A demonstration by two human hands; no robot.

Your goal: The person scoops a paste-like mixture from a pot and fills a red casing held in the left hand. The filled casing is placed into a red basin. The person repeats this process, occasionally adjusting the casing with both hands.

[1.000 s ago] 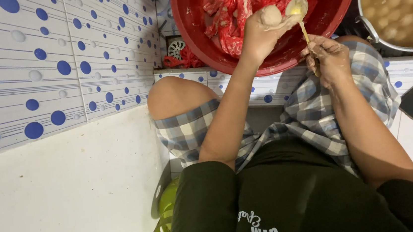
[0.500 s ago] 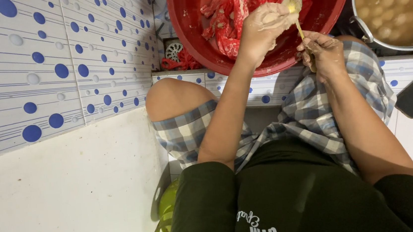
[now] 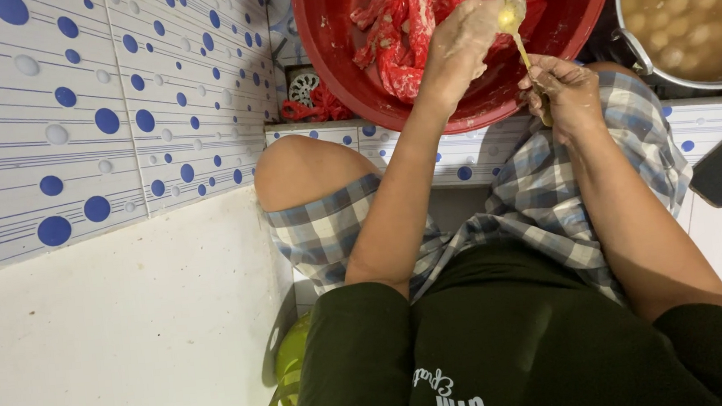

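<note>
Your left fingers [image 3: 472,32] are curled around a lump of pale paste over the near rim of the red tub [image 3: 323,67]; your right fingers [image 3: 555,81] pinch the handle of a spoon [image 3: 512,20]. The spoon stands nearly upright, its long axis running from your right hand [image 3: 565,94] up to the bowl, which touches the paste. Your left hand [image 3: 460,46] is nearer the paste. A metal pot [image 3: 636,48] of pale balls sits just beside the tub, at the right.
</note>
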